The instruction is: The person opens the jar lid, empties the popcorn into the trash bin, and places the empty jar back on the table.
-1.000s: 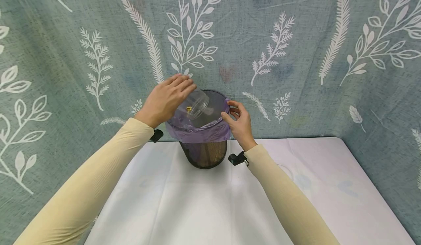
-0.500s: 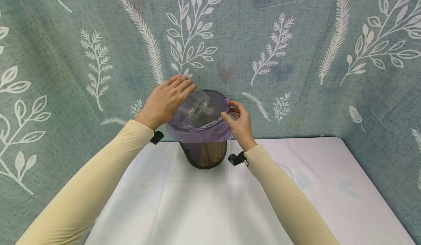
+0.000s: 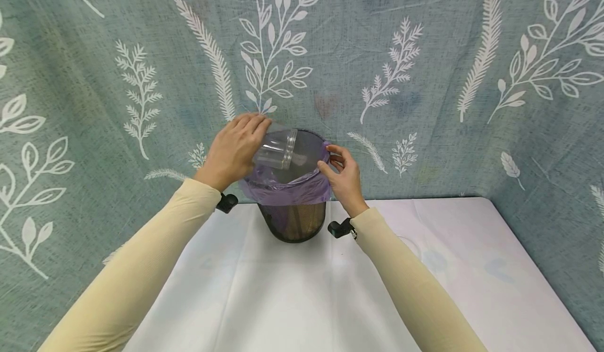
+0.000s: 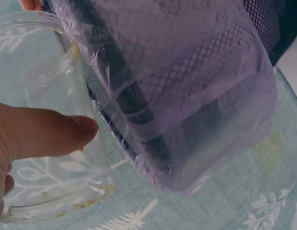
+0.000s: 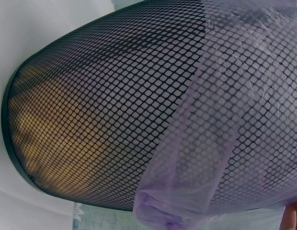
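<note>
My left hand (image 3: 236,147) grips a clear plastic jar (image 3: 276,150) that lies nearly on its side over the mouth of a black mesh trash can (image 3: 297,223). The jar's open end points right. In the left wrist view, my thumb (image 4: 52,132) presses along the jar wall, and yellowish-brown residue (image 4: 96,203) clings near one end. A purple trash bag (image 3: 294,193) lines the can and folds down over its rim. My right hand (image 3: 345,176) holds the bagged rim on the right side, thumb and fingers bent about it.
The can stands on a white-covered table (image 3: 283,299), close to the leaf-patterned grey-green cloth (image 3: 321,79) behind it. Yellow-brown contents (image 5: 57,134) show through the mesh at the can's bottom. More of the patterned cloth hangs at both sides.
My left hand has turned the jar from mouth-down to almost level and shifted slightly left. The small yellow piece seen in the jar earlier no longer shows there. My right hand stays put.
</note>
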Tool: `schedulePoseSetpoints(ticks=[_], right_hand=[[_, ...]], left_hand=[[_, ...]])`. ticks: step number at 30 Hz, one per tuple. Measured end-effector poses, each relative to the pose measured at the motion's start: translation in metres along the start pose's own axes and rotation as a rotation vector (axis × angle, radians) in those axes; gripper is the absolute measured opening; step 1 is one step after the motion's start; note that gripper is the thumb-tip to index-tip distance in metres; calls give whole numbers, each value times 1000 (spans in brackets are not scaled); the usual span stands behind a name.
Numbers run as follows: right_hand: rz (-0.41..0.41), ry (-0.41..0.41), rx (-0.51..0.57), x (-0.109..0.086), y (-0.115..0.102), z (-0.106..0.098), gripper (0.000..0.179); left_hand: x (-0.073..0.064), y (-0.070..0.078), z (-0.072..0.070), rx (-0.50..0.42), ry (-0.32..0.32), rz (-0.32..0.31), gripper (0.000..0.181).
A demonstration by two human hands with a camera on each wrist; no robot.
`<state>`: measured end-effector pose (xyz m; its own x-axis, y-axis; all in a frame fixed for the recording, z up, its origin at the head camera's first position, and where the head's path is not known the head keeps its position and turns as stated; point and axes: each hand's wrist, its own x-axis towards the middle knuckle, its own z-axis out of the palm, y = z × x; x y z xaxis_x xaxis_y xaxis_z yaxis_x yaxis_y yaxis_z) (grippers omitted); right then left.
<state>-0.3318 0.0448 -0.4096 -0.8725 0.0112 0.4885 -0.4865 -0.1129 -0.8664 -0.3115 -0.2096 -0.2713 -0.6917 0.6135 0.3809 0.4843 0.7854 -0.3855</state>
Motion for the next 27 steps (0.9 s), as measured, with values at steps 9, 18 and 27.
schedulePoseSetpoints(ticks=[9,18,27], right_hand=[[-6,-3,-9,-1,-1,0,50],[11,7,-10,-1,-1,0,49],[-6,6,4,0,1,0,49]], left_hand=[[-2,2,4,-110,-4,-121,111],[-6,4,8,-304,-3,-297,112],[-8,8,14,-489,9,-445,114]])
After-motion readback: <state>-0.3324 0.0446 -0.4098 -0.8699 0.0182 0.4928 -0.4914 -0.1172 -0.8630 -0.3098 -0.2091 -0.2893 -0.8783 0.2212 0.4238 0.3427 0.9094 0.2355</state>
